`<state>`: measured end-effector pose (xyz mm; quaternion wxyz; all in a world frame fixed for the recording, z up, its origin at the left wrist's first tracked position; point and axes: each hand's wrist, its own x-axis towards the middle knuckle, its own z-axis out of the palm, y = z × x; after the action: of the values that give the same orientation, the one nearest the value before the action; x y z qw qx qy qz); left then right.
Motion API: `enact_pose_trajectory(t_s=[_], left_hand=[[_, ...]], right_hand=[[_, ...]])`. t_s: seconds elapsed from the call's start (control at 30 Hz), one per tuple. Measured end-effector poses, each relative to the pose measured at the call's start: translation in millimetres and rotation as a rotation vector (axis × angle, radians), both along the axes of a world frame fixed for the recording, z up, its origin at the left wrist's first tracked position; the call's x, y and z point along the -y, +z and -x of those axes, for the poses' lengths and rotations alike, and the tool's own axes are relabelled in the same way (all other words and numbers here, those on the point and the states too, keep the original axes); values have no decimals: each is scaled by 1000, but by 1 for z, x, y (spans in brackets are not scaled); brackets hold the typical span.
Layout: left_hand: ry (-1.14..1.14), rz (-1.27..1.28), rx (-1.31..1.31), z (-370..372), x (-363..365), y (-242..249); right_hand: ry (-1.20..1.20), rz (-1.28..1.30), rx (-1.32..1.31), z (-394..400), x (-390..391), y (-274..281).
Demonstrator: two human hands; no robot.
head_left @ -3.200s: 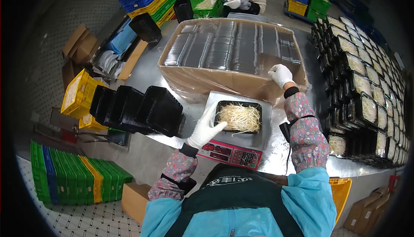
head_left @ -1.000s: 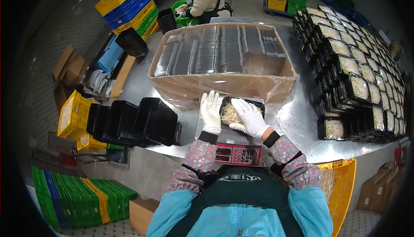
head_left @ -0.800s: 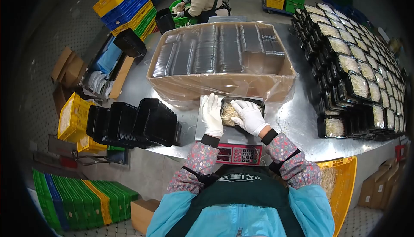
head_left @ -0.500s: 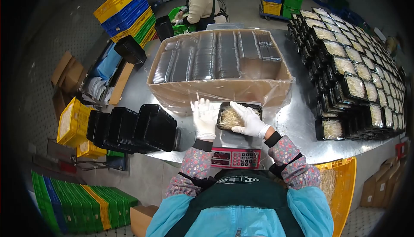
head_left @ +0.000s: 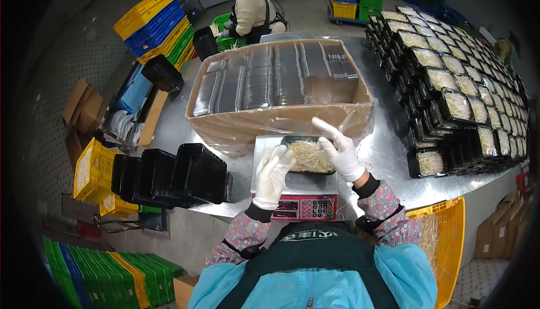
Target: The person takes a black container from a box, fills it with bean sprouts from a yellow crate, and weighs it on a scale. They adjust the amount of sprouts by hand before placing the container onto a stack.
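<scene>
A black plastic tray (head_left: 288, 139) heaped with pale bean sprouts (head_left: 309, 156) sits on the flat pan of a red digital scale (head_left: 316, 207). My left hand (head_left: 273, 177), in a white glove, is raised at the tray's left side, its fingers slightly bent and nothing visible in it. On the other side my gloved right hand (head_left: 341, 152) hovers by the tray's right edge, thumb and fingers apart. Behind the scale stands a plastic-lined cardboard box (head_left: 275, 122) packed with clear lids (head_left: 259, 75).
Nested black trays (head_left: 197, 174) stand at the table's left. Filled packs (head_left: 458, 106) are piled high on the right. A yellow crate (head_left: 450, 269) of sprouts is by my right side. A co-worker (head_left: 253, 13) bends over a green crate beyond the box.
My right hand has come off the sprouts and moved right, uncovering them. My left hand has shifted lower and turned towards the tray. The view has shifted slightly.
</scene>
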<state>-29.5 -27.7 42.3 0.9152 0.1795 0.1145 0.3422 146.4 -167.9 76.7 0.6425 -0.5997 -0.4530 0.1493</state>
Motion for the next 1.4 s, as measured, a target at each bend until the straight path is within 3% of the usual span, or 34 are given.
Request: enact_pose_trajectory(t_s=[0.07,0.13,0.2,0.23,0.33,0.37,0.53,0.6,0.67,0.73,0.77,0.87,0.9,0.97,1.0,1.07,1.13,1.23,1.3,1.37,1.4], left_hand=[[-140,-403,-313,14,-7,8],[-127,-368,-323,21,-9,5],[-24,-346,-321,22,-6,6],[42,-360,-305,19,-3,6],[29,-245,-257,10,3,-20],[-32,-219,-199,7,9,-20],[-298,-453,-429,5,5,8],[-300,-880,-713,-10,-17,-7],[-157,-984,-697,-34,-38,-24],[351,-1901,-1101,-52,-55,-16],[355,-1903,-1104,-53,-63,-29],[297,-1861,-1177,-59,-84,-72],[120,-1514,-970,-58,-86,-79],[-117,-932,-700,-54,-85,-87],[-118,-928,-701,-53,-87,-88],[-271,-683,-714,-52,-93,-90],[-176,-724,-700,-60,-92,-106],[43,-793,-696,-67,-84,-112],[47,-859,-728,-60,-80,-103],[43,-894,-756,-47,-66,-77],[-85,-788,-779,-35,-69,-78]], right_hand=[[-21,86,52,-11,17,-24],[-44,171,107,-12,36,-32],[-198,125,-51,-6,54,-29],[-95,-90,-293,1,54,-29],[43,40,-258,23,59,-29],[27,106,-399,32,60,-24],[-173,139,-181,-7,57,-57],[-240,185,166,-22,49,-76],[-269,259,184,-34,33,-78],[-368,501,382,-48,15,-77],[-321,686,389,-51,8,-73],[-314,649,278,-53,0,-88],[-315,650,277,-54,-2,-94],[-263,503,-339,-51,-3,-106],[-234,414,-638,-51,-3,-107],[-250,336,-696,-49,-7,-117],[-286,99,-650,-53,-18,-143],[-311,79,-573,-58,-23,-158],[-323,71,-538,-54,-17,-148],[-291,361,-579,-46,5,-113],[-295,359,-579,-39,17,-91]])
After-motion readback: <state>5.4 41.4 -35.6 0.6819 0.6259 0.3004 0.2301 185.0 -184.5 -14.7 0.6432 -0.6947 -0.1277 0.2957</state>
